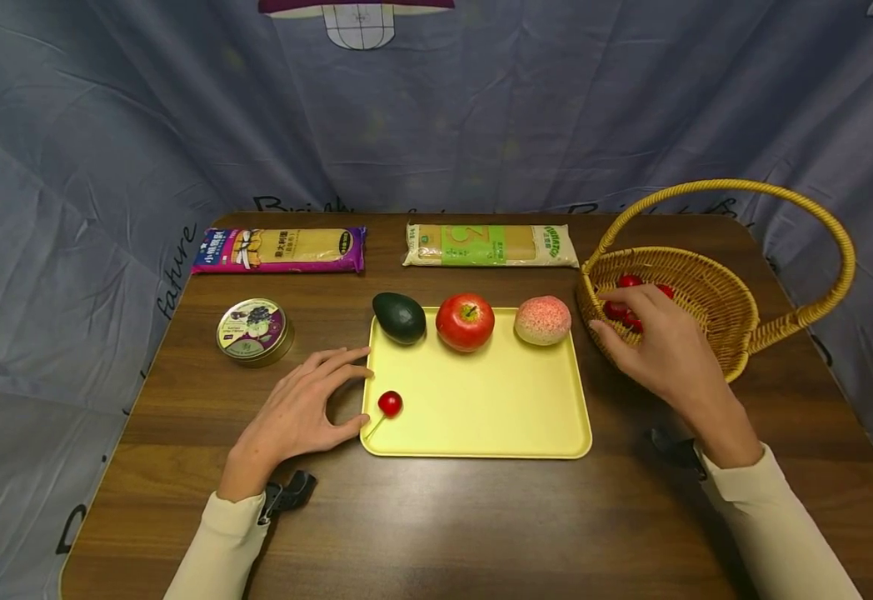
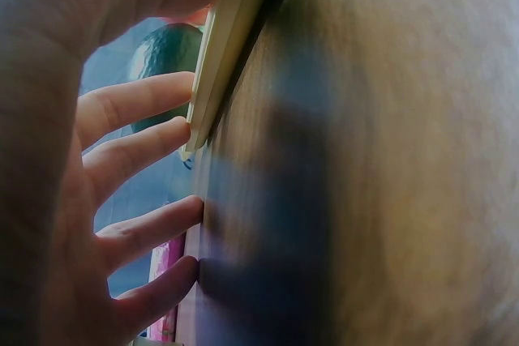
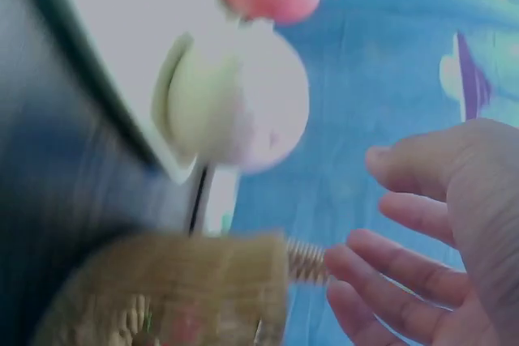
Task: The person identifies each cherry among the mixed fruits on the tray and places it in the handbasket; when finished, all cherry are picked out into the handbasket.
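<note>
My left hand (image 1: 301, 408) touches the left edge of a yellow tray (image 1: 481, 408) with thumb and fingertips, its fingers spread. Inside that edge lies a red cherry (image 1: 390, 404) with a green stem. Along the tray's far side sit a dark green avocado (image 1: 400, 318), a red apple (image 1: 466, 322) and a pink peach (image 1: 543, 321). Over the near left rim of a wicker basket (image 1: 732, 304) hovers my right hand (image 1: 665, 346), fingers loosely bent; the right wrist view shows nothing between them. Several red cherries (image 1: 630, 282) lie in the basket, partly hidden by this hand.
A purple pasta packet (image 1: 286, 250) and a green-and-clear noodle packet (image 1: 489, 245) lie along the table's back. A round tin (image 1: 253, 331) stands left of the tray. The basket's tall handle (image 1: 819, 217) arches up at the right. Behind the table hangs a grey-blue curtain (image 1: 481, 125).
</note>
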{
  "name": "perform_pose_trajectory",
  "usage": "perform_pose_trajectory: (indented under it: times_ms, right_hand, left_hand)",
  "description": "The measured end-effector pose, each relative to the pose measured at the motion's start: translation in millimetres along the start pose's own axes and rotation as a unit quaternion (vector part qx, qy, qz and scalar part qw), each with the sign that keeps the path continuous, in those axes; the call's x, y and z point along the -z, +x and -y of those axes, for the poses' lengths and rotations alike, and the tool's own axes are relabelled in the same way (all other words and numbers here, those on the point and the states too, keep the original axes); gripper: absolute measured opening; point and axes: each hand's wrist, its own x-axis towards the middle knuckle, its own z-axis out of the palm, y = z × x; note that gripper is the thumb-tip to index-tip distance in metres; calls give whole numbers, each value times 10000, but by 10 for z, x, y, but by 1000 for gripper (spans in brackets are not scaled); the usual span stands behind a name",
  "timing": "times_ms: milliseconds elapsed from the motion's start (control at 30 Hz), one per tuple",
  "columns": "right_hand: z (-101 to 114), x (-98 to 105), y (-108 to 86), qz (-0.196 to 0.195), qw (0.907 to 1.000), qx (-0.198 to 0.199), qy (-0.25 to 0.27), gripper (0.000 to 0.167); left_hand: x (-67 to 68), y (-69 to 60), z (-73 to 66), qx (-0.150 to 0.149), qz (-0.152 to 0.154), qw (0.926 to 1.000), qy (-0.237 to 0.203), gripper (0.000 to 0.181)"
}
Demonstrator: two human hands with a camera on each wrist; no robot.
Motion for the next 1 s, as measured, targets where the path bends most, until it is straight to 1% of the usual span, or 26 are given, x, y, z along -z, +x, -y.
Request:
perform_pose_trajectory:
  times_ms: [67,133,300,467,633,800,1000]
  right_hand:
    - [101,-46,19,-3,9998,205,80,46]
    - [201,-93,35,44,9994,330,136,46]
    - [403,-238,86,183,9968,740,243,41]
    - [603,-400,138,304,9905,1244,504,42]
    - [807,-545,168,413,9836,1616,689,42]
    - [985,-688,170,671,9759,1831,978,39]
    - [1192,-860,151,1038,9696,1866,1191,38]
  left_hand:
    - [3,0,-3,2,5,10000,-1,58]
    - [5,1,-4,6,3,10000,-8,58]
    - [11,-2,-8,1,-11,10000,0,58]
    - [14,-15,-12,6,5,10000,19,58]
    - [14,-14,-18,3,-5,10000,14,57]
    - [14,-9,-18,-1,-4,10000,16,56]
    - [5,-4,-12,12,20,10000,31,56]
